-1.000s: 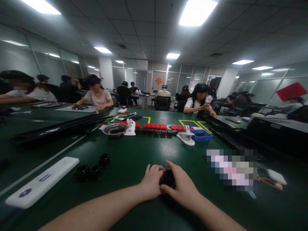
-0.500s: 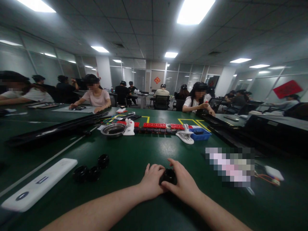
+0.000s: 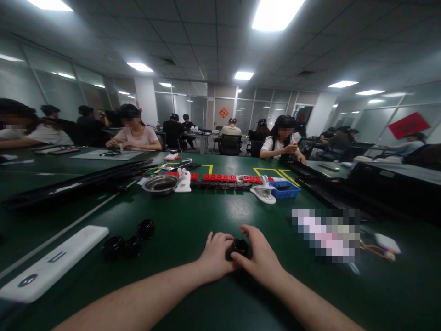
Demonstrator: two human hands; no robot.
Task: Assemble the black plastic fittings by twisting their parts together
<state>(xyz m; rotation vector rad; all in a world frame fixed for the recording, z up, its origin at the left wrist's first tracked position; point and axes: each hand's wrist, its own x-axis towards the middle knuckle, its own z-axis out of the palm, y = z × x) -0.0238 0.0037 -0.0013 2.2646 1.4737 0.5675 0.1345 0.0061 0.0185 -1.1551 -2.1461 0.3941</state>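
Observation:
Both of my hands meet over the green table [image 3: 193,216], gripping one small black ring-shaped part [image 3: 237,248] between them. My left hand [image 3: 217,255] curls around its left side with the fingers closed. My right hand [image 3: 260,259] wraps it from the right, thumb and forefinger over the top. Three similar black rings [image 3: 127,241] lie on the table to the left, apart from my hands.
A long white device [image 3: 51,266] lies at the near left. Farther back stand a metal bowl [image 3: 160,184], red blocks [image 3: 222,178], a white clip [image 3: 264,192] and a blue tray [image 3: 284,188]. A blurred item [image 3: 325,234] lies right. Other people sit at tables beyond.
The black ring now shows more between my fingers, with its opening turned up toward the camera. My hands have stayed in nearly the same place.

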